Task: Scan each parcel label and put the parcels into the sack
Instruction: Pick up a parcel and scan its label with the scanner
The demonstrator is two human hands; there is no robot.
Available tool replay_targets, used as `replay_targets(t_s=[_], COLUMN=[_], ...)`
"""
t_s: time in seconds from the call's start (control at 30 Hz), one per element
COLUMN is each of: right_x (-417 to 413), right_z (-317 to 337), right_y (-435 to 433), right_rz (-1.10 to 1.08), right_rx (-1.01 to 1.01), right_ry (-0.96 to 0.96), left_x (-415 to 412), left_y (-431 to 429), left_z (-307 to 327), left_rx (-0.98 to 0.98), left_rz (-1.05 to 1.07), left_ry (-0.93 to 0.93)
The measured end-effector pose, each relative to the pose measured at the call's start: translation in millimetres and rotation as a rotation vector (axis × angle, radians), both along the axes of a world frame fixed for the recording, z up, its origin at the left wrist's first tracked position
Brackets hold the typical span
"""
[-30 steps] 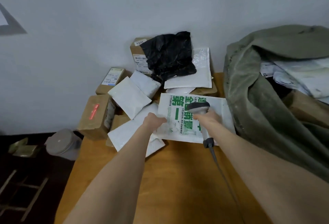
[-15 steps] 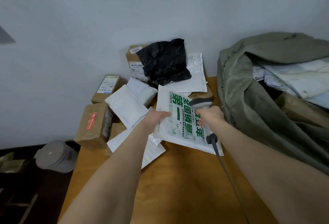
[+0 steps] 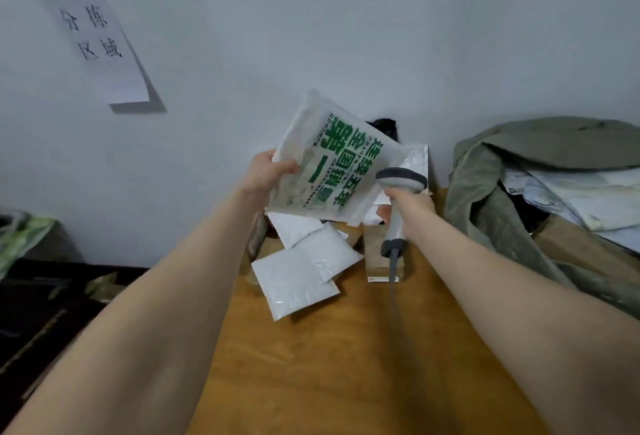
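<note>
In the left hand (image 3: 266, 173), the green-printed parcel (image 3: 332, 171), tilted.

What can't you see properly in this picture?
Head view only:
- Green-printed parcel: no shipping label shows on the side facing the camera, and the small print is blurred.
- Black bag: mostly hidden behind the parcel.
- Sack: contents cut off by the right edge and covered by its folded cloth.
- Left hand: fingers hidden behind the parcel.
</note>
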State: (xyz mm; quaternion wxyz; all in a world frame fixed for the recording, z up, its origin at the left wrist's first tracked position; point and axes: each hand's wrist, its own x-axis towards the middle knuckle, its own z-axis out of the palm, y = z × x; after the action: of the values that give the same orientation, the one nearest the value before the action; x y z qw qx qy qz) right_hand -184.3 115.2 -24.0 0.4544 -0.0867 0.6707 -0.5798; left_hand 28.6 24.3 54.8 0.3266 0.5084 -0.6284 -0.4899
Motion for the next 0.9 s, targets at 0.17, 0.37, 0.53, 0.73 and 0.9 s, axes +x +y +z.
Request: replay_targets(t_s=[0.17, 0.37, 0.53, 0.73, 0.9], right_x=[18.0, 32.2, 38.4, 31.6, 25.7], right_z=[10.2, 11.8, -4.0, -9.6, -16.6], right_y=[7.7, -4.8, -0.9, 11.2, 22.4], right_rz=[-0.019, 0.063, 0.057, 0.051, 0.182], right_rx=[-0.226, -0.061, -0.021, -0.13, -0.117], right_ry=[-0.487, -0.455, -0.399, -0.3, -0.215], left_x=[7.2, -11.7, -5.2, 34.8, 47.6], left_y=[22.1, 35.3, 30.5, 3.3, 7.7], left_z=[-9.6, -26.0, -22.7, -44.9, -98.8], left_rx=[-0.121, -0.327, -0.235, 0.221, 0.733], left_rz=[-0.036, -0.367, -0.532, -0.302, -0.067], left_ry=[-0.177, -0.524, -0.612, -0.555, -0.082])
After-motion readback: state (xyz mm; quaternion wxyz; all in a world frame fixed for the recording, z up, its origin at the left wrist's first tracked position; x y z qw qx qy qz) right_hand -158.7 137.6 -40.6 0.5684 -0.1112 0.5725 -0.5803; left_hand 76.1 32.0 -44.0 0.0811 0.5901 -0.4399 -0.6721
